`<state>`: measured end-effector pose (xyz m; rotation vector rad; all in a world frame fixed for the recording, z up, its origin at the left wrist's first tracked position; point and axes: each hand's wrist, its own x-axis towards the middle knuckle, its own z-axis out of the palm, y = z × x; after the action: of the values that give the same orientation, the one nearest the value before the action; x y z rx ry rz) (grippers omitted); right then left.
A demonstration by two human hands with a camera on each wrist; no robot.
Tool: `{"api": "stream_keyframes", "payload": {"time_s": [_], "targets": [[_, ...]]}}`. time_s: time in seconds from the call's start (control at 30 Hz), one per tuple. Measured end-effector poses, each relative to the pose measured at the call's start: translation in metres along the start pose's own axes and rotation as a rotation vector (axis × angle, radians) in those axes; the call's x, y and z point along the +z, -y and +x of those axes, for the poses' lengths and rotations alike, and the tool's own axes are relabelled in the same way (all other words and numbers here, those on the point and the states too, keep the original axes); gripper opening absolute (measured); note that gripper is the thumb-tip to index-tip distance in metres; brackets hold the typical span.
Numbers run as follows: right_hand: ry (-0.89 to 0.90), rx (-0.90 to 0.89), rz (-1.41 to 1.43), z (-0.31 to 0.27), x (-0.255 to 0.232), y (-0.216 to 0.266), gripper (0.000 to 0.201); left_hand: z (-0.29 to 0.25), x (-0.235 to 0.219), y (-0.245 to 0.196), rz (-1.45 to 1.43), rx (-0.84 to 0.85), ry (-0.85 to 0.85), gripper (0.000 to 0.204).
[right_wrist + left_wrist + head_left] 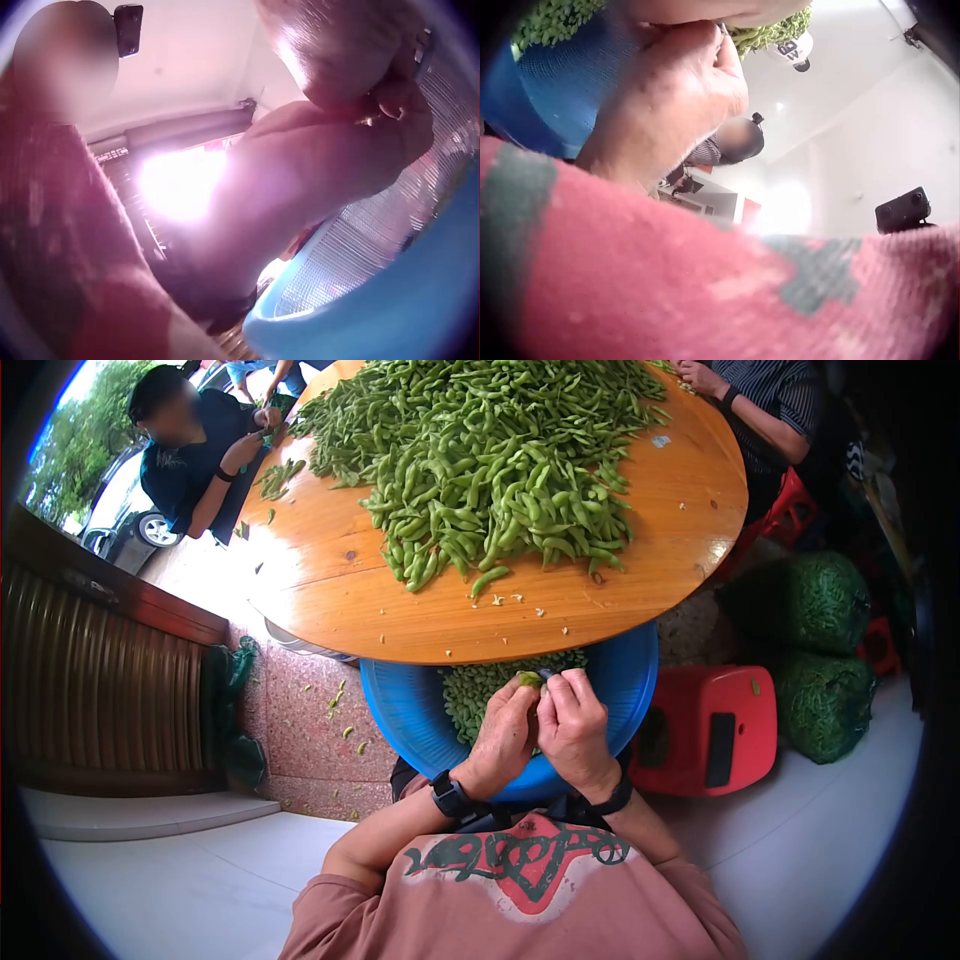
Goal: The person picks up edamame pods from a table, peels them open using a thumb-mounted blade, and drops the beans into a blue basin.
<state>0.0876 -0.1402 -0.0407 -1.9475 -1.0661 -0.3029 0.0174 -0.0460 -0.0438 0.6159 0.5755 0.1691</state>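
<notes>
Both hands meet over a blue plastic basket [415,710] half full of trimmed green soybean pods [470,690]. My left hand [516,698] pinches one green pod [528,678] at its fingertips. My right hand [562,692] curls in against the same pod, with a small dark object [546,673] at its fingertips; what that object is I cannot tell. The left wrist view shows the left hand [682,82] curled beside the basket [547,82]. In the right wrist view the right hand [330,150] is blurred above the basket rim [390,300].
A round wooden table [350,590] just beyond the basket carries a big heap of pods [480,460]. Two other people sit at its far side [190,450] [770,405]. A red stool [710,725] and green net sacks [820,650] stand to the right. A dark wooden panel [100,680] is on the left.
</notes>
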Motion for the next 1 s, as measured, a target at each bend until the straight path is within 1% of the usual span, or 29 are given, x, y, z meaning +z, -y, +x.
{"api": "stream_keyframes", "payload": {"time_s": [0.03,0.1,0.13,0.17,0.2,0.23,0.27,0.3,0.33,0.37,0.4,0.43,0.47,0.5,0.57,0.6,0.67,0.7,0.77,0.8,0.83,0.87,0.9,0.93,0.97,1.0], "targets": [[0.001,-0.001,-0.001,0.002,-0.003,-0.002,0.019,0.001,0.002,-0.002,0.044,0.026,0.015,0.011],[0.07,0.121,0.188,0.007,-0.013,-0.008,0.017,0.004,-0.001,-0.006,0.086,0.049,0.029,0.012],[0.035,0.09,0.295,0.008,-0.012,-0.017,0.013,0.004,-0.009,-0.012,0.193,0.007,0.109,0.015],[0.036,0.09,0.297,0.007,-0.016,-0.019,0.013,0.005,-0.015,-0.02,0.302,-0.034,0.19,0.018],[0.169,0.464,0.607,0.006,-0.02,-0.02,0.011,0.005,-0.015,-0.029,0.402,-0.076,0.192,0.021],[0.304,0.841,0.91,0.006,-0.023,-0.021,0.011,0.005,-0.017,-0.039,0.403,-0.077,0.191,0.021],[0.293,0.921,1.176,0.007,-0.024,-0.023,0.012,0.004,-0.019,-0.048,0.35,-0.167,0.242,0.021],[0.293,0.92,1.176,0.008,-0.024,-0.023,0.012,0.002,-0.019,-0.053,0.297,-0.257,0.294,0.021],[0.293,0.911,1.087,0.009,-0.024,-0.023,0.011,-0.003,-0.011,-0.051,0.266,-0.239,0.164,0.02],[0.293,0.902,0.998,0.008,-0.023,-0.023,0.009,-0.003,-0.012,-0.047,0.266,-0.239,0.162,0.02],[0.294,0.902,0.999,0.01,-0.022,-0.02,0.009,0.0,-0.016,-0.043,0.213,-0.22,0.21,0.018],[0.195,0.579,0.713,0.012,-0.019,-0.014,0.009,0.003,-0.02,-0.038,0.161,-0.2,0.259,0.018],[0.095,0.261,0.422,0.013,-0.018,-0.012,0.008,0.007,-0.025,-0.032,0.142,-0.18,0.269,0.019],[0.096,0.262,0.42,0.013,-0.019,-0.012,0.008,0.006,-0.022,-0.029,0.14,-0.182,0.27,0.019],[0.131,0.273,0.408,0.013,-0.022,-0.013,0.008,0.001,-0.014,-0.027,0.062,-0.166,0.126,0.022],[0.133,0.273,0.409,0.013,-0.023,-0.013,0.008,0.001,-0.017,-0.026,0.061,-0.165,0.125,0.022],[0.131,0.315,0.425,0.012,-0.026,-0.012,0.007,0.002,-0.024,-0.027,0.177,-0.136,0.258,0.023],[0.131,0.314,0.427,0.013,-0.031,-0.013,0.007,0.001,-0.027,-0.029,0.178,-0.134,0.257,0.023],[0.102,0.419,0.437,0.015,-0.049,-0.014,0.007,-0.001,-0.033,-0.037,0.757,-0.123,0.357,0.021],[0.082,0.431,0.396,0.016,-0.063,-0.015,0.007,-0.006,-0.029,-0.043,1.205,0.062,0.395,0.019],[0.118,0.476,0.372,0.017,-0.081,-0.018,0.007,-0.009,-0.028,-0.049,1.206,0.063,0.394,0.019],[0.136,0.408,0.267,0.018,-0.099,-0.024,0.007,-0.011,-0.027,-0.054,1.399,0.34,0.492,0.02],[0.237,0.36,0.142,0.018,-0.121,-0.031,0.009,-0.012,-0.024,-0.061,1.574,0.633,0.583,0.021],[0.327,0.322,0.024,0.018,-0.139,-0.036,0.01,-0.009,-0.016,-0.074,1.435,0.631,0.578,0.023],[0.379,0.423,-0.057,0.014,-0.151,-0.039,0.011,-0.005,-0.01,-0.088,1.446,0.613,0.5,0.021],[0.347,0.401,-0.163,0.005,-0.157,-0.051,0.011,-0.002,-0.002,-0.099,1.453,0.614,0.31,0.02]]}}
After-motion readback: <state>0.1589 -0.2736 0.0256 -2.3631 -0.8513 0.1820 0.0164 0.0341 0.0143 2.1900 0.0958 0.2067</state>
